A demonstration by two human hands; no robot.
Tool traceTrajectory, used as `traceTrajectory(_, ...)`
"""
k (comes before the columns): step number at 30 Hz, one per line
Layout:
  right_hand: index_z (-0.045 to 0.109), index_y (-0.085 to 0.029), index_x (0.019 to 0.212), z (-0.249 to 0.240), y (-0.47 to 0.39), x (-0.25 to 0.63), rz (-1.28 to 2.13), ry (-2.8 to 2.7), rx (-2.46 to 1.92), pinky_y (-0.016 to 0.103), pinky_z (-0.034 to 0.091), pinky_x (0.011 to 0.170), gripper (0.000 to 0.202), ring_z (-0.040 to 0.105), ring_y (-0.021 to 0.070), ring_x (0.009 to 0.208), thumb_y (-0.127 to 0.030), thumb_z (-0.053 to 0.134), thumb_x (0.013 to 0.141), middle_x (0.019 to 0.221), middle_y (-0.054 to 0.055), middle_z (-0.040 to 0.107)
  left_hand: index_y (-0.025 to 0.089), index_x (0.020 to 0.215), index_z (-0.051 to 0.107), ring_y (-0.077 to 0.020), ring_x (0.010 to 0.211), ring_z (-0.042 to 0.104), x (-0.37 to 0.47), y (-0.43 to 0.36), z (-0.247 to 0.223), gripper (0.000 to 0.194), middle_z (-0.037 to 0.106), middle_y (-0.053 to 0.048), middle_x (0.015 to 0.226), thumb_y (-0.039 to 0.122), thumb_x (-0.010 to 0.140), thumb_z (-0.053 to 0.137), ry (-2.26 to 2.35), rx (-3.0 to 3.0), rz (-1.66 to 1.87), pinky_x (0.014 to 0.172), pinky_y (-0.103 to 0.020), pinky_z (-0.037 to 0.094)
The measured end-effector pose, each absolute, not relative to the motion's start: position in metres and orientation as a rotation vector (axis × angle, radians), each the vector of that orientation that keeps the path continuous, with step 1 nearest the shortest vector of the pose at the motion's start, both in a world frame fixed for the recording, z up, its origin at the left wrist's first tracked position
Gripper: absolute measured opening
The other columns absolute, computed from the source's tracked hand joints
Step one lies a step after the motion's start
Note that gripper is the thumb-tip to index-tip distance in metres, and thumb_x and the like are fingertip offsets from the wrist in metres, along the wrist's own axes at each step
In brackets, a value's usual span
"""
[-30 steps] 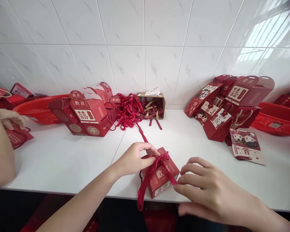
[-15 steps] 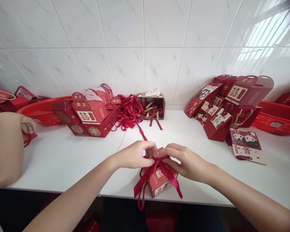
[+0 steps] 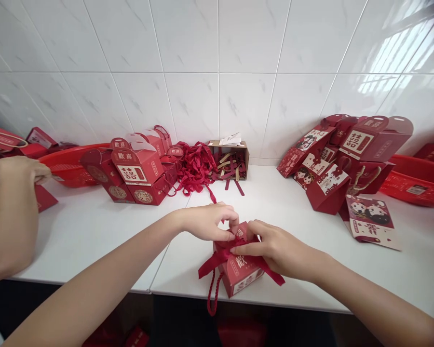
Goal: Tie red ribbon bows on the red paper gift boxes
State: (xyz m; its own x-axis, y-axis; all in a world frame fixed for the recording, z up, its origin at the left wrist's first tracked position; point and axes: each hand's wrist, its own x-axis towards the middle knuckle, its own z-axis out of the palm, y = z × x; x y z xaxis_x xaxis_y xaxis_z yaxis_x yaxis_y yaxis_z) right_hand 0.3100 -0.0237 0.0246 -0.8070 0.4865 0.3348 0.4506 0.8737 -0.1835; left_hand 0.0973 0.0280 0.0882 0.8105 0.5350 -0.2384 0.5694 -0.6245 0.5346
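A small red gift box (image 3: 246, 280) with gold and white print stands near the table's front edge. A dark red ribbon (image 3: 210, 263) lies across its top flaps, its two tails spread left and right. My left hand (image 3: 214, 222) is closed, thumb and fingertips pinching at the upper flap of the box. My right hand (image 3: 280, 246) is closed over the ribbon, with the thumb pressed near its middle and the index finger bent against the flap. A twisted red cord handle (image 3: 213, 301) hangs from the box's left side over the edge.
At the back are a heap of red ribbon (image 3: 196, 168) and a cardboard box (image 3: 246, 159) of ribbon strips. Finished-looking gift boxes (image 3: 139, 166) stand left, others (image 3: 327, 185) right. Red baskets (image 3: 419, 180) flank them. A co-worker's arm (image 3: 16, 217) reaches in at left.
The ribbon's tails have spread wider to left and right, and its middle lies flatter. My right thumb has moved left onto the ribbon. My left hand has shifted slightly. The co-worker's hand has risen.
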Motion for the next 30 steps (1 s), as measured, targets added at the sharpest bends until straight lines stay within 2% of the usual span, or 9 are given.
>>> traceTrajectory(2,0.066,-0.027,0.117,0.023,-0.022,0.311,0.172,-2.640,-0.672,0.026,0.047,0.065,0.044,0.054,0.0166,0.078,-0.001,0.055,0.083,0.088,0.005,0.054,0.020,0.083,0.059,-0.0236,0.115,0.045,0.099,0.031,0.086,0.012,0.055,-0.006,0.111,0.032,0.080,0.058,0.746,2.383,-0.118,0.096,-0.036,0.038)
traceTrajectory(5,0.068,-0.025,0.113,0.020,-0.020,0.311,0.217,-2.603,-0.633,0.025,0.049,0.066,0.039,0.056,0.0157,0.077,-0.003,0.056,0.084,0.087,0.005,0.053,0.021,0.082,0.058,-0.0271,0.136,0.023,0.100,0.036,0.077,0.014,0.045,-0.007,0.130,0.034,0.083,0.058,0.651,2.308,-0.157,0.106,-0.043,0.030)
traceTrajectory(7,0.069,-0.024,0.111,0.020,-0.020,0.312,0.226,-2.587,-0.603,0.025,0.049,0.066,0.034,0.056,0.0153,0.076,-0.007,0.055,0.086,0.085,0.005,0.052,0.022,0.085,0.060,-0.0281,0.141,0.012,0.099,0.037,0.072,0.014,0.039,-0.007,0.138,0.036,0.084,0.057,0.634,2.275,-0.142,0.108,-0.047,0.027)
traceTrajectory(9,0.070,-0.025,0.110,0.020,-0.020,0.312,0.228,-2.576,-0.591,0.025,0.050,0.066,0.031,0.056,0.0152,0.075,-0.010,0.053,0.088,0.083,0.004,0.051,0.024,0.087,0.064,-0.0294,0.143,0.009,0.097,0.038,0.068,0.016,0.035,-0.006,0.144,0.039,0.083,0.059,0.645,2.257,-0.091,0.109,-0.051,0.025)
traceTrajectory(13,0.070,-0.026,0.107,0.021,-0.021,0.313,0.232,-2.569,-0.603,0.026,0.049,0.064,0.032,0.054,0.0162,0.074,-0.009,0.051,0.088,0.082,0.004,0.052,0.024,0.081,0.067,-0.0307,0.142,0.016,0.092,0.038,0.067,0.017,0.037,-0.004,0.146,0.040,0.076,0.069,0.635,2.224,0.004,0.111,-0.049,0.024)
traceTrajectory(17,0.070,-0.027,0.108,0.022,-0.020,0.313,0.284,-2.573,-0.580,0.027,0.049,0.067,0.036,0.055,0.0166,0.079,-0.005,0.050,0.087,0.088,0.006,0.054,0.023,0.077,0.067,-0.0259,0.137,0.030,0.092,0.039,0.066,0.015,0.043,-0.002,0.143,0.038,0.078,0.067,0.549,2.173,0.058,0.111,-0.041,0.025)
traceTrajectory(21,0.069,-0.025,0.110,0.019,-0.019,0.314,0.293,-2.587,-0.561,0.029,0.050,0.071,0.034,0.055,0.0177,0.083,-0.007,0.051,0.087,0.092,0.007,0.055,0.024,0.078,0.067,-0.0271,0.135,0.029,0.093,0.040,0.064,0.017,0.046,-0.002,0.140,0.040,0.074,0.070,0.611,2.204,0.065,0.110,-0.043,0.027)
traceTrajectory(25,0.069,-0.025,0.111,0.018,-0.018,0.314,0.284,-2.606,-0.572,0.029,0.050,0.067,0.030,0.054,0.0178,0.080,-0.012,0.059,0.086,0.090,0.007,0.055,0.021,0.066,0.063,-0.0306,0.133,0.027,0.094,0.038,0.066,0.022,0.052,-0.004,0.134,0.040,0.071,0.073,0.687,2.324,0.138,0.104,-0.046,0.030)
traceTrajectory(30,0.068,-0.025,0.115,0.017,-0.017,0.314,0.320,-2.603,-0.578,0.030,0.049,0.068,0.033,0.053,0.0179,0.080,-0.012,0.056,0.087,0.091,0.008,0.053,0.019,0.059,0.055,-0.0244,0.122,0.043,0.099,0.032,0.054,0.026,0.060,-0.004,0.121,0.033,0.074,0.070,0.671,2.175,0.313,0.102,-0.039,0.034)
